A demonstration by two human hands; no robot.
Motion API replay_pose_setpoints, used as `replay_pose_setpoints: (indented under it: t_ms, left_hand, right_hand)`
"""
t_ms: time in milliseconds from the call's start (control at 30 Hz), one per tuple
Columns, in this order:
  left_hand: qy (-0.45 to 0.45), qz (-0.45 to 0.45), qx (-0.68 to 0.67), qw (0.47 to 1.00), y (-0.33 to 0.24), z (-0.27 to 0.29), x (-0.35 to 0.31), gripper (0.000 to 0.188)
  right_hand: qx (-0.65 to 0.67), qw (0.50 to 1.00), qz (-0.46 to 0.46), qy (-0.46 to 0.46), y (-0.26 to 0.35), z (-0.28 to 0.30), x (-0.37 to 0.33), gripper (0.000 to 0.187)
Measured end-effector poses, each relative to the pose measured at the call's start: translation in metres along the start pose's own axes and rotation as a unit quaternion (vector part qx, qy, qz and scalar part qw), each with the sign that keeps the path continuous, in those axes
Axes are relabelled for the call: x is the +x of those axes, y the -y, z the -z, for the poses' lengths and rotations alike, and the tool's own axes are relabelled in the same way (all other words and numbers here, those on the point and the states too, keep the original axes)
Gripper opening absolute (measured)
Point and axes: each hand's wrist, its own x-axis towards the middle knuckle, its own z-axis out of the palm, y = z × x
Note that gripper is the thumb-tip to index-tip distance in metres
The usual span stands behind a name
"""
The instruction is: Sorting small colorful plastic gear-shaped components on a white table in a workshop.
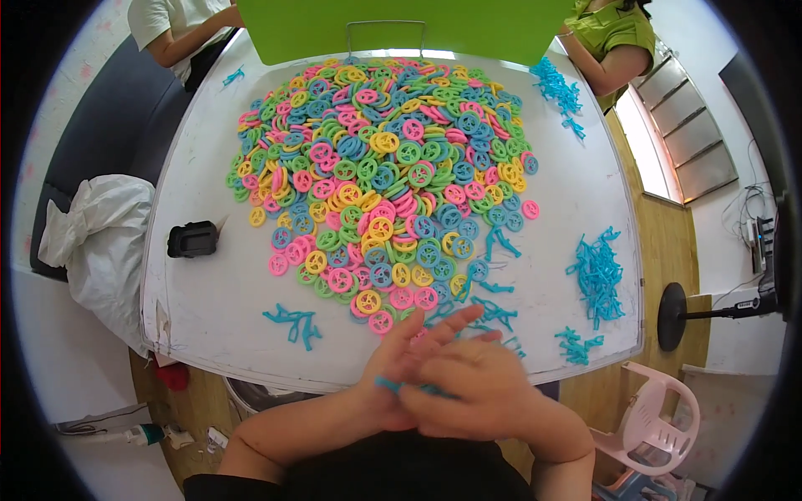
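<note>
My left hand is held palm up over the table's near edge, its fingers stretched out and somewhat apart. Across its palm comes my right hand, with curled fingers slightly smeared by motion. Between the two sits a small light-blue plastic piece; one end sticks out past the right fingers, and the rest is mostly hidden. Just beyond the hands, several blue branching plastic pieces lie loose. A big heap of small spoked plastic rings in pink, yellow, green and blue fills the table's middle.
More blue pieces lie in piles at the right and near left. A black tray stands on the left of the white table. A green board rises at the far edge, with a person on either side.
</note>
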Motion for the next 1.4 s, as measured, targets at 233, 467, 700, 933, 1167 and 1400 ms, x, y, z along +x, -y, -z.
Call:
replay_pose_setpoints:
  t_ms: [233,467,700,933,1167,1400]
  left_hand:
    - [-0.076,0.025,-0.009,0.997,0.005,0.020,-0.009,0.043]
    - [-0.094,0.004,-0.044,0.995,0.000,0.037,-0.021,0.030]
    - [-0.120,-0.039,-0.023,0.992,-0.005,0.016,-0.052,0.029]
    - [-0.019,-0.278,-0.201,0.939,-0.034,0.074,-0.225,0.030]
    - [-0.194,-0.534,-0.136,0.811,0.001,0.281,-0.369,0.032]
    - [-0.376,-0.566,-0.187,0.710,-0.079,0.428,-0.320,0.040]
  right_hand:
    - [-0.076,0.992,0.066,0.071,0.002,-0.018,0.001,0.039]
    - [-0.128,0.991,0.038,0.031,0.010,-0.012,-0.003,0.036]
    - [-0.044,0.999,-0.005,0.017,0.010,0.031,-0.020,0.033]
    - [-0.182,0.961,-0.209,-0.021,-0.020,0.033,-0.099,0.071]
    - [-0.213,0.940,-0.264,0.034,-0.040,-0.007,-0.087,0.115]
    - [-0.283,0.924,-0.244,0.086,-0.078,0.000,-0.055,0.113]
